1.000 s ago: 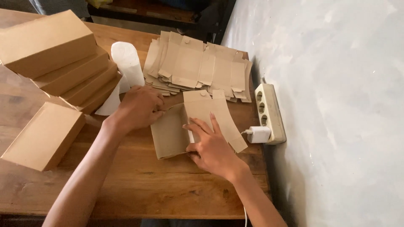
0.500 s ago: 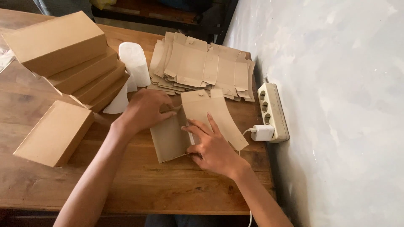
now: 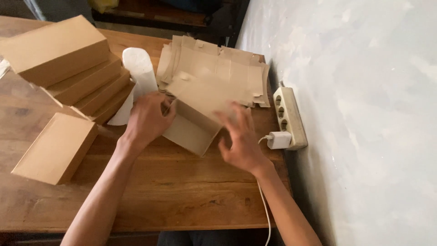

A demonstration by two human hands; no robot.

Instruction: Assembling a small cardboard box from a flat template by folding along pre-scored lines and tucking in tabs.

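your wooden table (image 3: 173,191) fills most of the view, with the pale wall (image 3: 364,114) running along its right edge. on the left side sits a leaning stack of four closed cardboard boxes (image 3: 68,68), and a fifth closed box (image 3: 54,148) lies alone in front of it, nearer to you. behind your hands, by the wall, lies a pile of flat unfolded cardboard blanks (image 3: 218,64); you cannot count the sheets. the box you are working on, a half-folded cardboard box (image 3: 191,123), sits in the middle of the table just in front of that pile, between your two hands. its long axis runs diagonally, from near your left hand toward the far right, and its open side faces up and toward you; the lid flap tilts up and back toward the pile. nothing is inside it. your left hand (image 3: 145,120) is at the box's left end, fingers curled against its wall. your right hand (image 3: 239,141) is blurred, fingers spread apart, at the box's right side, and you cannot tell whether it grips the cardboard. a white roll (image 3: 139,68) lies between the stack and the blanks. by the wall lies one white power strip (image 3: 289,114) with one white plug (image 3: 277,140) in it, its cable (image 3: 264,214) trailing toward you.
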